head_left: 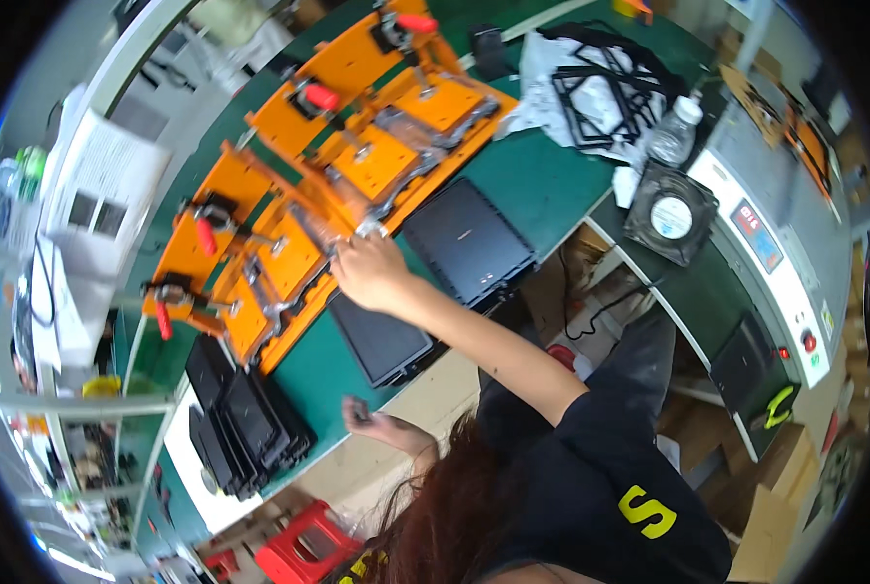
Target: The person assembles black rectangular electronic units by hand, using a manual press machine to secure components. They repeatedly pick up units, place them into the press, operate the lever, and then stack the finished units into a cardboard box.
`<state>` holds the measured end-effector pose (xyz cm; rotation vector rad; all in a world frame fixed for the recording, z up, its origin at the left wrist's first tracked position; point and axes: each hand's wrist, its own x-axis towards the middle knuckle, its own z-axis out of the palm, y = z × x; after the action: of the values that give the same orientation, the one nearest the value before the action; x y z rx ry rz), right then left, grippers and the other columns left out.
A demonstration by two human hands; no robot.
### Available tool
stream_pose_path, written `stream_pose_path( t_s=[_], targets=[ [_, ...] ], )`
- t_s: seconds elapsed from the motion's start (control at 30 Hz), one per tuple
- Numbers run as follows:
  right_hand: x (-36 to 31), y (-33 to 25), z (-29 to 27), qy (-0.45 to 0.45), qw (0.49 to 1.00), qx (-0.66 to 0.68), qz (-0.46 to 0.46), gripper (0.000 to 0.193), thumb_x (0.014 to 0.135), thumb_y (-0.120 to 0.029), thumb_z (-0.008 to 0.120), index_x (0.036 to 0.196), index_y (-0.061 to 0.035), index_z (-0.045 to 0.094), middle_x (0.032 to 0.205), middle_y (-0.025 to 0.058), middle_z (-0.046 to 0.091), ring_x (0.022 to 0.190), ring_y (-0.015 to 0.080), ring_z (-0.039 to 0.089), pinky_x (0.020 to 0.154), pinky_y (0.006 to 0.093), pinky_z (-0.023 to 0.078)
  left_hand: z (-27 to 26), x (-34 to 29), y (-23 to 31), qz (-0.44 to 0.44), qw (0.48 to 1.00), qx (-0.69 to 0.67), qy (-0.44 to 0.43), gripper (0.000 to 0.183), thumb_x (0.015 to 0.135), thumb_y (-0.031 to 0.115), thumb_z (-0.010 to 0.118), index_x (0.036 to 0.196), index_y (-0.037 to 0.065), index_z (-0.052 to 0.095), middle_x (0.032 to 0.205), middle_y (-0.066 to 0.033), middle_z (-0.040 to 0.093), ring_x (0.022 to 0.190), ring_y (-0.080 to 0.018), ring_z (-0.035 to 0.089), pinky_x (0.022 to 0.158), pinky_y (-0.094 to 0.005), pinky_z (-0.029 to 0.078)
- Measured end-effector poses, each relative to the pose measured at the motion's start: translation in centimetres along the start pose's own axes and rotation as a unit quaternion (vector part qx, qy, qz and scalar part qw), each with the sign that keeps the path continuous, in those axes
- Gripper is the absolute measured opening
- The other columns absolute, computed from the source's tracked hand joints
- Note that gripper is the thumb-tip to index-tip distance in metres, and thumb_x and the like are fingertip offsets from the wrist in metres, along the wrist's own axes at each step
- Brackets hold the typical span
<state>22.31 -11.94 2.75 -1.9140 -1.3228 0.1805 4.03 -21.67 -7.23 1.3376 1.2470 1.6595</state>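
Observation:
My right hand (pixel 371 273) reaches over the front edge of an orange clamping fixture (pixel 410 209), its fingers closed near a small whitish, shiny piece. What they pinch is too small to name. Clear film-like strips and dark curved parts lie along the fixture, under its red-handled toggle clamps (pixel 320 95). Below my right forearm is a flat black rectangular panel (pixel 381 341), and a larger black panel (pixel 469 238) lies to the right of it. My left hand (pixel 386 426) is at the table's front edge, fingers curled around something small and dark that I cannot make out.
A second orange fixture (pixel 259 263) stands to the left. Stacked black housings (pixel 250 428) sit at the near left. Black frames (pixel 605 97), a clear bottle (pixel 673 131) and a fan (pixel 670 214) are at the right. A red stool (pixel 308 550) stands below the table.

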Motion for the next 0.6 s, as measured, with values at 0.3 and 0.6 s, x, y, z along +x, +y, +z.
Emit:
stream_pose_path(
  t_s=[0.3,0.6],
  targets=[
    [2.0,0.3,3.7,-0.227,0.971,-0.07,-0.022,0.051,0.096,-0.036,0.031,0.093,0.0009,0.067,0.108,0.0181,0.062,0.106,0.0347,0.056,0.091,0.0444,0.044,1.4,2.8,2.4,-0.156,0.713,-0.011,-0.684,0.037,0.094,0.011,0.045,0.126,-0.006,0.041,0.119,-0.0167,0.055,0.111,-0.0246,0.054,0.096,-0.0348,0.041],
    [2.3,1.2,4.3,-0.257,0.96,-0.049,-0.094,0.057,0.096,-0.043,0.033,0.094,0.0047,0.065,0.108,0.0209,0.06,0.103,0.0364,0.057,0.088,0.0442,0.046,2.4,5.8,2.3,-0.236,0.612,-0.072,-0.752,0.049,0.096,0.018,0.044,0.135,-0.008,0.029,0.135,-0.0183,0.043,0.125,-0.028,0.043,0.105,-0.0379,0.033]
  ],
)
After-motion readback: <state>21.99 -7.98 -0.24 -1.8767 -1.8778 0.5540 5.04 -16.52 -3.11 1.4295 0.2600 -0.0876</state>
